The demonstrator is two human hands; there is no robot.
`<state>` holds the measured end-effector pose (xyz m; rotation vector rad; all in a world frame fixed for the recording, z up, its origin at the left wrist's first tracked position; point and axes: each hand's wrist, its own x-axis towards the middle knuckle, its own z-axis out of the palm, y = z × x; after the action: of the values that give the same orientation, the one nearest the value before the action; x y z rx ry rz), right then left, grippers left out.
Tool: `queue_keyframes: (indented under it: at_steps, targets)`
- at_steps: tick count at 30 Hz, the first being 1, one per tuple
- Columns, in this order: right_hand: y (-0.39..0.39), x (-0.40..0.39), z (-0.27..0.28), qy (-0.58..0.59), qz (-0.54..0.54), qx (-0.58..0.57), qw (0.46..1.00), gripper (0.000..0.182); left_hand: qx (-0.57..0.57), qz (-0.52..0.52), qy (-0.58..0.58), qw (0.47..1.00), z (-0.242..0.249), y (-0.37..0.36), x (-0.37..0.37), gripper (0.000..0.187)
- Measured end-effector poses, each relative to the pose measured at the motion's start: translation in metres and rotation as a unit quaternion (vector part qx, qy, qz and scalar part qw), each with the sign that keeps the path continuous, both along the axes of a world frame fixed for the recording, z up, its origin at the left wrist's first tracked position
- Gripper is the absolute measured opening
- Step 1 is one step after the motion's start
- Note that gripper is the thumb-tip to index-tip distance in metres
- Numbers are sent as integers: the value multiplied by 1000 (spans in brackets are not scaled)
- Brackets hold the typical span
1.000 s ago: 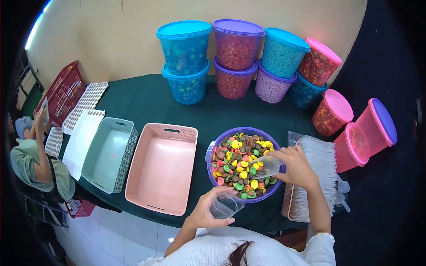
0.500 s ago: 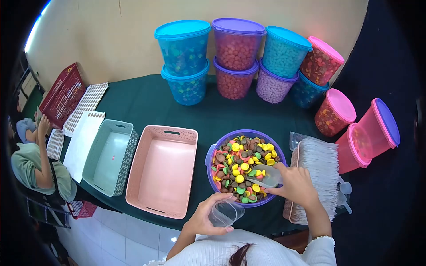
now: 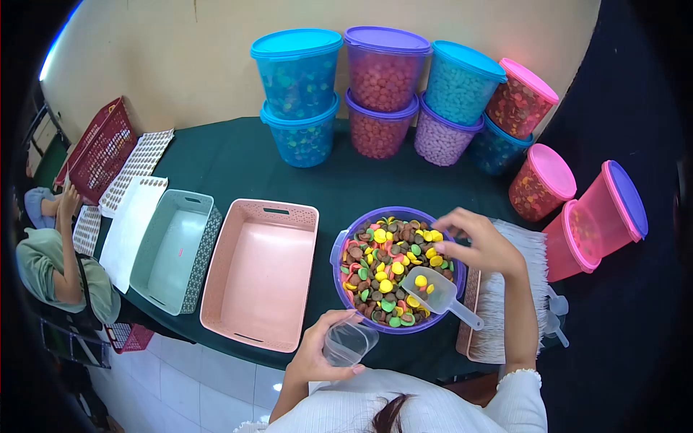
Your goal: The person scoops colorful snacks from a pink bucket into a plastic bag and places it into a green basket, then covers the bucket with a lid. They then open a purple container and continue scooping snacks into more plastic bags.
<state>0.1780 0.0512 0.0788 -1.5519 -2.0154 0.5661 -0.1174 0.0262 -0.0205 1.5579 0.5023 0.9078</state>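
A purple tub (image 3: 338, 249) holds coloured round pieces in yellow, brown, green and pink. A clear scoop (image 3: 435, 290) lies on the pieces with a few yellow and brown ones in it, its handle over the tub's right rim. My right hand (image 3: 476, 242) is above the tub's upper right edge, apart from the scoop, thumb and fingertips near some yellow pieces; whether it pinches one is too small to tell. My left hand (image 3: 323, 352) holds a small clear cup (image 3: 349, 341) at the tub's lower left; the cup looks empty.
Left of the tub are a pink basket (image 3: 260, 270) and a green basket (image 3: 173, 252). Stacked lidded tubs (image 3: 382, 79) stand behind. On the right is a basket of clear bags (image 3: 509, 303) beside small scoops (image 3: 556, 317). Another person (image 3: 65, 270) is at the far left.
My right hand has let go of the scoop and moved up to the tub's upper right. The scoop now rests on the pieces. My left hand with the cup has shifted slightly left.
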Motion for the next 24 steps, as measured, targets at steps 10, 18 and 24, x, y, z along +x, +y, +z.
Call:
queue_keyframes:
  at_steps: [10,18,24]
  targets:
    - [33,-15,-23,-123,-19,-38,991,36,-19,31,-30,999,-5,-2,-9,82]
    - [60,-40,-37,-84,95,-140,982,54,-19,26,-26,999,-3,-3,-9,84]
    - [59,-54,-40,-137,110,-151,973,42,-30,30,-25,999,-3,-3,-10,84]
